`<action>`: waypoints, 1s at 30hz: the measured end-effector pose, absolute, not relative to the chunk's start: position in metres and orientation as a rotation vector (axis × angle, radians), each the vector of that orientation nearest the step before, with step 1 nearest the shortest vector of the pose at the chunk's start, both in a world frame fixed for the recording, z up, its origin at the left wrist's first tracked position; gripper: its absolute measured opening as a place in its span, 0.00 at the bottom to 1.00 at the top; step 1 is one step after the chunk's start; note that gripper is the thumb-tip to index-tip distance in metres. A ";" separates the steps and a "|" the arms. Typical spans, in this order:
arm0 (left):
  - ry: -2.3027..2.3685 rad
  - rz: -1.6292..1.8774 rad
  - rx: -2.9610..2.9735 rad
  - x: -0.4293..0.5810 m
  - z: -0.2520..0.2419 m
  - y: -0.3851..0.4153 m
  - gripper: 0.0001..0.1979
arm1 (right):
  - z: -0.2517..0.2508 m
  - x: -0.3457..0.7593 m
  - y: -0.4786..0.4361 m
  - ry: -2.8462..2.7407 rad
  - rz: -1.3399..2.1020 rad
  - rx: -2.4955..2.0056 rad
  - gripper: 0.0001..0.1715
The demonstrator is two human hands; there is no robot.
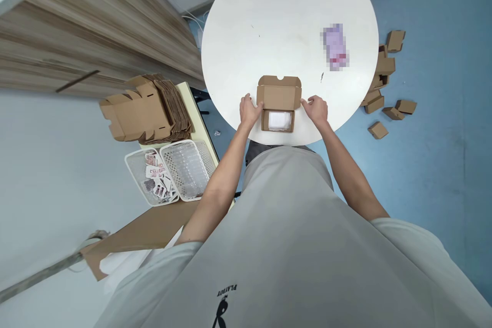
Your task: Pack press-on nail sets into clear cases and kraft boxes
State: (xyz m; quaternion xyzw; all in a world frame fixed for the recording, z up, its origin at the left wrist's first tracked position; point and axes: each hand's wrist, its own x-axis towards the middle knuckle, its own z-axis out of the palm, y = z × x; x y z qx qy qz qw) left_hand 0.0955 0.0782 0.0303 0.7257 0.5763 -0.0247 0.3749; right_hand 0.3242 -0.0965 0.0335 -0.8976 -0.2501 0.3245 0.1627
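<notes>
A small brown cardboard box point(279, 97) stands open at the near edge of the round white table point(269, 25), its lid tipped back. A white packet point(280, 120) lies inside it. My left hand point(249, 111) grips the box's left side flap, fingers curled round it. At the box's right side, my right hand point(315, 109) pinches the right flap.
A blurred purple item point(335, 46) lies on the table's right part. Several closed small boxes point(384, 82) are scattered on the blue floor to the right. To the left, a stack of flat cardboard blanks point(148, 110) and two white baskets point(172, 169) sit on a side table.
</notes>
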 end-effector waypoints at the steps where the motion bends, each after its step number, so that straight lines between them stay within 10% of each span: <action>1: 1.448 -0.082 1.787 0.097 0.027 0.086 0.29 | 0.029 0.329 -0.095 -0.667 0.970 -2.520 0.28; 24: 1.006 0.203 1.635 0.040 0.009 0.029 0.27 | 0.023 0.292 -0.149 -1.079 1.092 -1.994 0.22; 30: 1.025 0.211 1.710 0.015 0.010 -0.008 0.27 | 0.028 0.278 -0.178 -1.518 1.034 -2.170 0.41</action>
